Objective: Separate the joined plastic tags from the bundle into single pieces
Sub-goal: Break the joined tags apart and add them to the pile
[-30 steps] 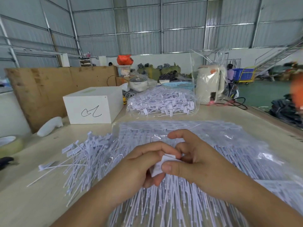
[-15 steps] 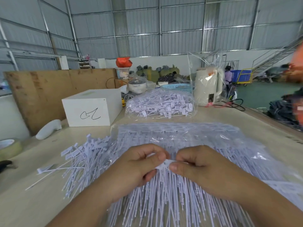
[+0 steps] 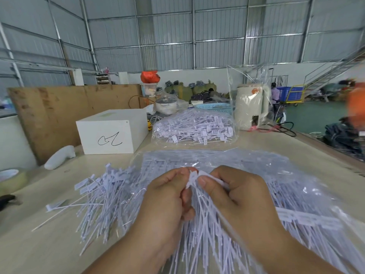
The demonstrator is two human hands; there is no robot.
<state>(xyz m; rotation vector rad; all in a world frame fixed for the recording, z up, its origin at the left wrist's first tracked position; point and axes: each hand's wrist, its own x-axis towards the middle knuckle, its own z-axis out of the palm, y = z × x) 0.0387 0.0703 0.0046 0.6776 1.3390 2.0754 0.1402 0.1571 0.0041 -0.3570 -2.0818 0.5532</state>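
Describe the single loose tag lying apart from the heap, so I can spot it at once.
Start at the white box with the black scribble, at the far left of the table. Come toward the camera to the heap of loose tags. The single tag lies just off its left edge, alone on bare wood, its thin tail pointing down-left.

Both forearms are reaching in from the bottom edge and converging at the centre. The left hand point(image 3: 167, 196) is showing its back to the camera, fingers curling inward and thumb and forefinger pinching together at the top. The right hand point(image 3: 235, 192) is sitting just beside it, knuckles up, its thumb pressing against the curled forefinger, the two pinches nearly touching.
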